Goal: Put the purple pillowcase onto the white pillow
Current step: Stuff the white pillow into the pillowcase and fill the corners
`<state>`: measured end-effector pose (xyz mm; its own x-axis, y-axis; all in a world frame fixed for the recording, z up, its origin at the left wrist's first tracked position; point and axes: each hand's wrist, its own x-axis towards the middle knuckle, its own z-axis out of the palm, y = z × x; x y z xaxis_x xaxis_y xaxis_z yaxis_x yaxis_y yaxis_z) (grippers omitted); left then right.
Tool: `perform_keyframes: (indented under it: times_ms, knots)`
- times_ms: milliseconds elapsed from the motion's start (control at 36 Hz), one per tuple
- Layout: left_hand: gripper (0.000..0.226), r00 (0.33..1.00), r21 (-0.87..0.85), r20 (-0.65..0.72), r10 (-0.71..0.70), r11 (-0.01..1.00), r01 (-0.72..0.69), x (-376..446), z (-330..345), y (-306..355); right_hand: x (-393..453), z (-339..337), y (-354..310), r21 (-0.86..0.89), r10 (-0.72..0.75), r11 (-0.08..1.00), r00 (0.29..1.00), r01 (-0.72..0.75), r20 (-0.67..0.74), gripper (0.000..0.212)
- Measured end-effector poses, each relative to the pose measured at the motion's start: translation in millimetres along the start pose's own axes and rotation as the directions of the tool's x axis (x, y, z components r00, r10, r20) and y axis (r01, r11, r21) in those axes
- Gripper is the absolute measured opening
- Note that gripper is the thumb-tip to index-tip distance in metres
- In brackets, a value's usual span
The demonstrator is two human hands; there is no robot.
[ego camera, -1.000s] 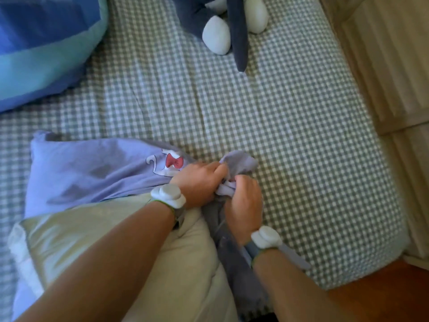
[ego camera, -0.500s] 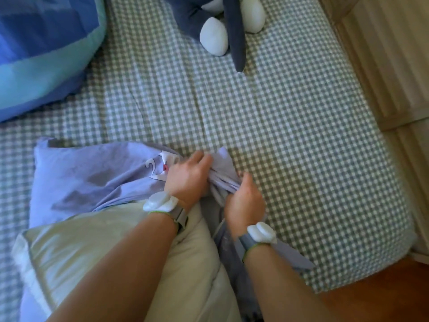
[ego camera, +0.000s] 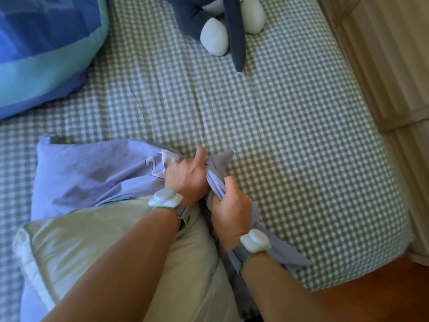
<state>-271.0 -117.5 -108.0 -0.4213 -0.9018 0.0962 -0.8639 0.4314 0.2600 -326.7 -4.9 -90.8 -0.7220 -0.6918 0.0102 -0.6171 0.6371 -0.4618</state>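
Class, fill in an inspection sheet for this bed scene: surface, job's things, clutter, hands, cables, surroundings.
Surface: checked bed sheet, creased.
Job's things: purple pillowcase covers the far end of the white pillow; near end bare.
Clutter: blue cushion; plush toy.
Hands: left hand and right hand both grip bunched pillowcase cloth; each wrist wears a white band.
Cables: nothing seen.
Surroundings: wooden furniture; wood floor.

A green-checked sheet (ego camera: 290,140) is spread across the bed. A blue cushion (ego camera: 39,49) is seen far left, a navy-and-white plush toy (ego camera: 220,26) beyond, wooden floor (ego camera: 383,296) near right.
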Motion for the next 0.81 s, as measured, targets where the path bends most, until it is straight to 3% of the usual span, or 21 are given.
perform_keyframes:
  times_ms: [56,139,222,306,389,528,611,695,750,806]
  knots:
    - [0.017,0.995,-0.015,0.006,0.104,0.994,-0.104,-6,-3,0,4,-1,10,-0.034,0.127,0.992,0.99,-0.125,0.062,0.01]
    - [0.02,0.97,-0.052,0.031,0.24,0.97,-0.238,-13,-5,-6,9,-1,14,-0.016,0.256,0.967,0.96,-0.256,0.112,0.035]
    - [0.023,0.947,-0.074,0.061,0.315,0.948,-0.31,-10,-7,-9,16,2,4,0.088,0.108,0.99,0.994,-0.107,-0.003,0.04]
    - [0.027,0.928,-0.093,0.095,0.359,0.932,-0.351,-10,-9,-13,25,10,5,0.119,-0.088,0.989,0.996,0.084,0.033,0.049]
    - [0.021,0.914,-0.207,0.045,0.403,0.899,-0.386,-12,-6,-14,33,6,9,0.135,-0.12,0.985,0.99,0.11,0.068,0.037]
    - [0.004,0.895,-0.301,-0.047,0.444,0.848,-0.437,-7,-3,-10,38,-2,6,0.079,0.046,0.996,0.995,-0.053,0.089,0.003]
    - [0.011,0.918,-0.508,0.017,0.396,0.794,-0.334,-8,-5,-4,44,-7,4,0.018,0.137,0.99,0.974,-0.143,0.18,0.004]
    - [0.019,0.928,-0.73,0.211,0.307,0.681,-0.06,-9,-15,-4,49,-8,-1,-0.003,0.126,0.992,0.955,-0.13,0.267,0.005]
    - [0.02,0.887,-0.77,0.38,0.263,0.621,0.145,-2,-21,-10,50,-7,-4,-0.032,0.093,0.996,0.949,-0.087,0.302,0.015]
    - [0.019,0.784,-0.737,0.567,0.254,0.582,0.344,7,-25,-15,52,-9,-5,0.026,0.032,0.999,0.941,-0.043,0.336,0.027]
